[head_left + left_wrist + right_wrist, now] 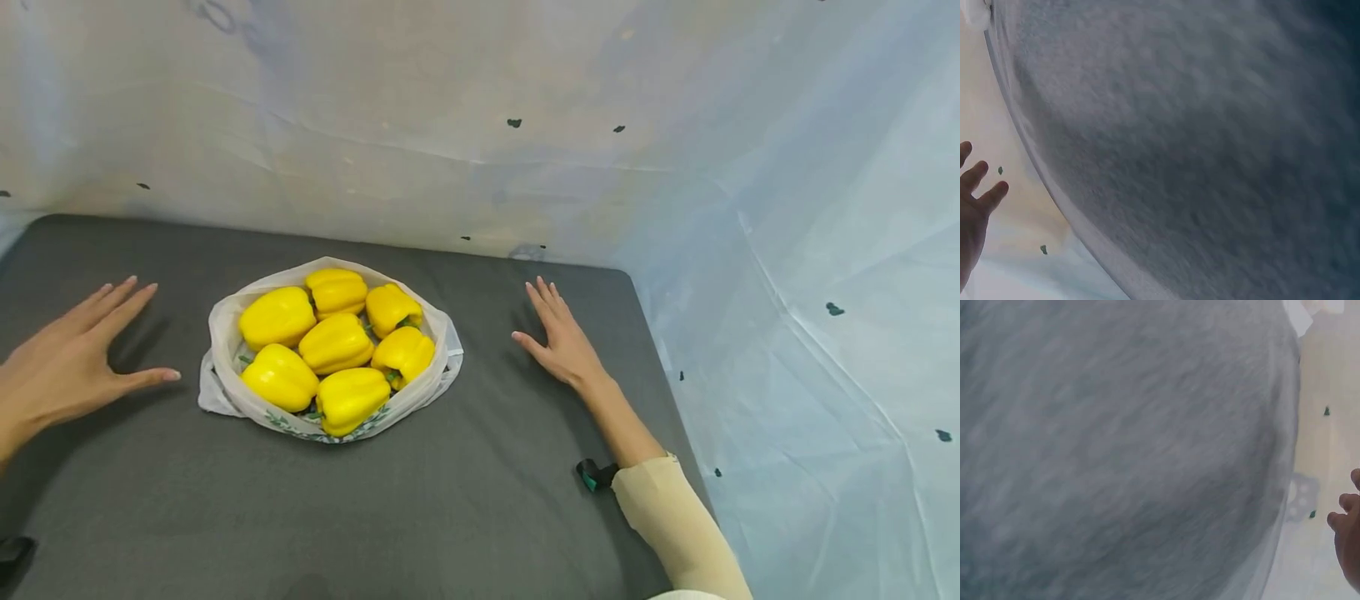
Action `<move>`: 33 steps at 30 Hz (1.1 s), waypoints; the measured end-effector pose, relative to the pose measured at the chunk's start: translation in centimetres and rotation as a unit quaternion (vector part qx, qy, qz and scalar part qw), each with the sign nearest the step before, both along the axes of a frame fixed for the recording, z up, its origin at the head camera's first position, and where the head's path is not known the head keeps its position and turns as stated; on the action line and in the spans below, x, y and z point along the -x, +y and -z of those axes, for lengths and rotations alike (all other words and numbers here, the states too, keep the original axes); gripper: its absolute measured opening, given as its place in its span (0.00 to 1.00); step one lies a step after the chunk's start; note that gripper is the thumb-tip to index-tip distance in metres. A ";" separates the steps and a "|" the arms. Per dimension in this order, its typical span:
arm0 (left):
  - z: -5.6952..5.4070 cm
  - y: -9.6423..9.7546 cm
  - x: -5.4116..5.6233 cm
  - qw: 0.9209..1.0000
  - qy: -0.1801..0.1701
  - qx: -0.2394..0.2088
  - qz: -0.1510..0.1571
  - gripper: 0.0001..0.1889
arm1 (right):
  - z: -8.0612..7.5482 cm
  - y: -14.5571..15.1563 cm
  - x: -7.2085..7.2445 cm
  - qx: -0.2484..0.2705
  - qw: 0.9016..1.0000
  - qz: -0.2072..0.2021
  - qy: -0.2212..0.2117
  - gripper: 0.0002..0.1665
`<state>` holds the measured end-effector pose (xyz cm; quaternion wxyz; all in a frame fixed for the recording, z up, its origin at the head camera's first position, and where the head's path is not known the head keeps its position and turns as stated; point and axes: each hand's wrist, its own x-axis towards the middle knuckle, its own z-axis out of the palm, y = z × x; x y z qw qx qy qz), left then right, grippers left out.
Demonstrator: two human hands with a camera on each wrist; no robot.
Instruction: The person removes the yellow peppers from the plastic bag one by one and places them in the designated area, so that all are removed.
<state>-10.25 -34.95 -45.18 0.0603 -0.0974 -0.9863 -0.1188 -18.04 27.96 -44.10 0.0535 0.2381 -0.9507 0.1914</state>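
Observation:
Several yellow bell peppers [336, 343] lie in a white plastic bag [225, 333] whose mouth is spread wide and whose rim is folded outward. Green leaf print shows on the bag's near side. My left hand [78, 354] is held to the left of the bag, fingers straight and thumb pointing towards it, touching nothing. To the right of the bag, my right hand [562, 342] hovers with its fingers extended and holds nothing. Each wrist view shows only some fingertips at its outer edge, plus a small white corner of the bag at the top.
The bag stands on a table with a dark grey cloth [450, 500]. Pale plastic sheeting [420, 125] with dark spots hangs behind the table and along its right side. A black wrist device [596, 475] sits by the right sleeve.

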 end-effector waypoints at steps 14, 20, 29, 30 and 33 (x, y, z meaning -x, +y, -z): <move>-1.7 2.8 0.1 0.993 -0.074 -0.095 0.017 0.65 | -1.9 -4.8 0.1 0.069 0.996 -0.063 0.015 0.48; -2.2 3.8 0.0 0.990 -0.082 -0.115 0.022 0.66 | -1.9 -6.5 0.4 0.095 0.990 -0.101 0.030 0.47; -2.2 4.1 0.2 0.987 -0.082 -0.141 0.016 0.64 | -2.2 -8.3 0.7 0.133 0.984 -0.119 0.025 0.45; -2.2 4.2 0.2 0.985 -0.085 -0.146 0.017 0.64 | -2.2 -8.5 0.6 0.141 0.982 -0.123 0.024 0.44; -2.3 4.3 0.2 0.982 -0.092 -0.166 0.022 0.62 | -2.1 -9.1 0.6 0.171 0.975 -0.139 0.019 0.44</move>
